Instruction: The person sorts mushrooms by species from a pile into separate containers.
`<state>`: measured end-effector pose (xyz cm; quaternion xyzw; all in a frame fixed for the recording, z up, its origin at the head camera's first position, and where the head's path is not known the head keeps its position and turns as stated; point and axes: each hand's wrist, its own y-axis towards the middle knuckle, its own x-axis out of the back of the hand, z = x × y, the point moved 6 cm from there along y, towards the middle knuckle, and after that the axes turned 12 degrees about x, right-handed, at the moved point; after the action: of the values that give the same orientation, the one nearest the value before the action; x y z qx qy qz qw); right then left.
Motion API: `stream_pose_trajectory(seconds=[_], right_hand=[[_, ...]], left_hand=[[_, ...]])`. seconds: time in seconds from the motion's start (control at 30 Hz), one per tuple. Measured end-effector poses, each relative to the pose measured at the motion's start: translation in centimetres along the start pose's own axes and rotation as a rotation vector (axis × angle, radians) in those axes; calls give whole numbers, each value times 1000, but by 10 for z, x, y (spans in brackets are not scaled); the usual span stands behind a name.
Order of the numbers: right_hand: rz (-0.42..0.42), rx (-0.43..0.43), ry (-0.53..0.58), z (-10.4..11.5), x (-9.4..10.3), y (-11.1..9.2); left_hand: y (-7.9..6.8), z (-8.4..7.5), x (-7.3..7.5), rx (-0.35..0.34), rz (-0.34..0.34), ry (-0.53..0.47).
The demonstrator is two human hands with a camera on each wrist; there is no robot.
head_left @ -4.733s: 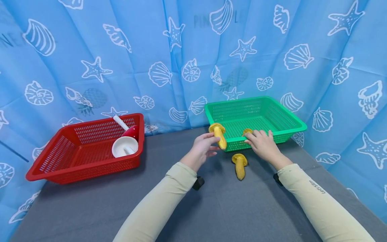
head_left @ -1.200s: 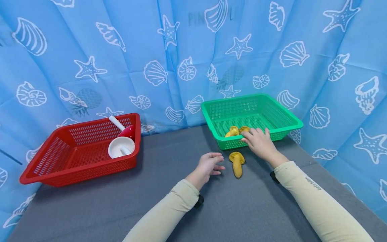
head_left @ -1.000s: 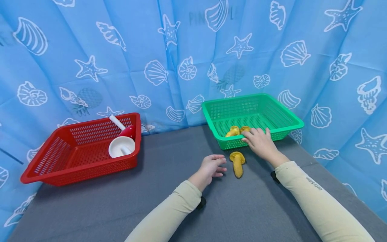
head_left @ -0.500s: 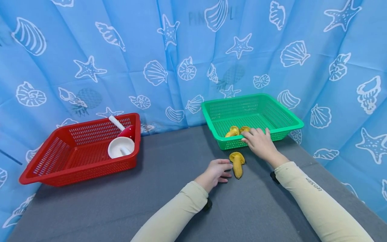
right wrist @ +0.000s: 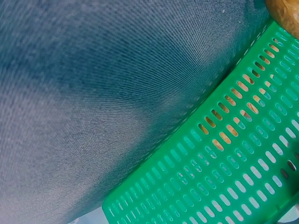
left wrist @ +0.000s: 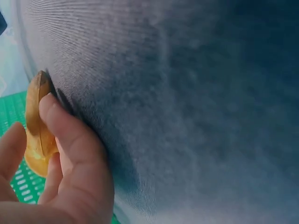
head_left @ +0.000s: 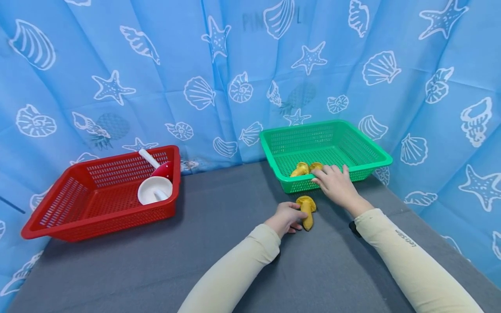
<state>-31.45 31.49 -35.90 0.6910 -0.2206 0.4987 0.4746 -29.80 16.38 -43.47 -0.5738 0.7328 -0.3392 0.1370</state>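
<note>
My left hand (head_left: 287,216) has its fingers around the stem of a yellow mushroom (head_left: 308,221) lying on the grey table, cap toward the green basket. In the left wrist view, the mushroom (left wrist: 35,112) sits between the thumb and a fingertip, its dark stem end up. My right hand (head_left: 335,184) grips the front rim of the green basket (head_left: 379,164), beside two more yellow mushrooms (head_left: 300,169) inside. The right wrist view shows the basket's slotted wall (right wrist: 187,172) with tan patches behind the slots; the right hand is out of that view.
On the left stands a red basket (head_left: 98,222). It holds a white bowl (head_left: 145,191) with a white handle in it, and a red utensil with a white handle (head_left: 148,158). A blue shell-print curtain (head_left: 235,143) hangs behind the grey table (head_left: 219,204).
A mushroom formerly in my left hand now lies in the green basket. The left hand has since moved down and right onto the table mushroom. My right hand has stayed at the rim.
</note>
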Motion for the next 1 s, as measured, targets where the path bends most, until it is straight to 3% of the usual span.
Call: stream_pose_trajectory(seconds=[0.23,0.73,1.0], right_hand=[[10,0,-17,1,0,0],[23,-12,-2,1,1,0],[34,-24,-6,2,2,-1]], left_hand=[[1,-1,-3,-5,-38,-1],[-8,6,8,28,21,-63],[-21,9,20,-10,74,-66]])
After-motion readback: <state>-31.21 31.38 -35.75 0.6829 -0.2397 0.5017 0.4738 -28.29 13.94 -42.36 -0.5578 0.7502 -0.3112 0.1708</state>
